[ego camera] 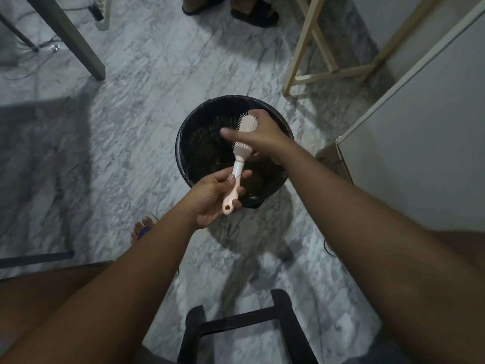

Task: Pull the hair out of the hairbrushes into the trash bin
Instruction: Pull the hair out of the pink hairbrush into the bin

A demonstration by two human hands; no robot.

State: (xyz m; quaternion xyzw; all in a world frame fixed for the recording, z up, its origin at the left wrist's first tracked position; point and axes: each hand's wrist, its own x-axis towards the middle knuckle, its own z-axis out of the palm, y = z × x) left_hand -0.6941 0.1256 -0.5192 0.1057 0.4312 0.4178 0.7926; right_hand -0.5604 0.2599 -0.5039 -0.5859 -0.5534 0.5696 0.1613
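Note:
A pink and white hairbrush (pixel 239 164) is held over the black trash bin (pixel 194 132), its bristled head pointing away from me. My left hand (pixel 212 198) grips the handle near its lower end. My right hand (pixel 258 132) is wrapped over the brush head, thumb stretched out to the left and fingers curled round the far side. Any hair on the bristles is hidden under that hand. The bin is lined with a dark bag, and what lies inside is too dark to make out.
The bin stands on a grey marble floor. A white cabinet (pixel 420 143) rises at the right, a wooden frame (pixel 315 48) behind the bin, a table leg (pixel 76 40) at the far left. A black stool (pixel 244 327) is near me. Another person's sandalled feet (pixel 252 10) are at the top.

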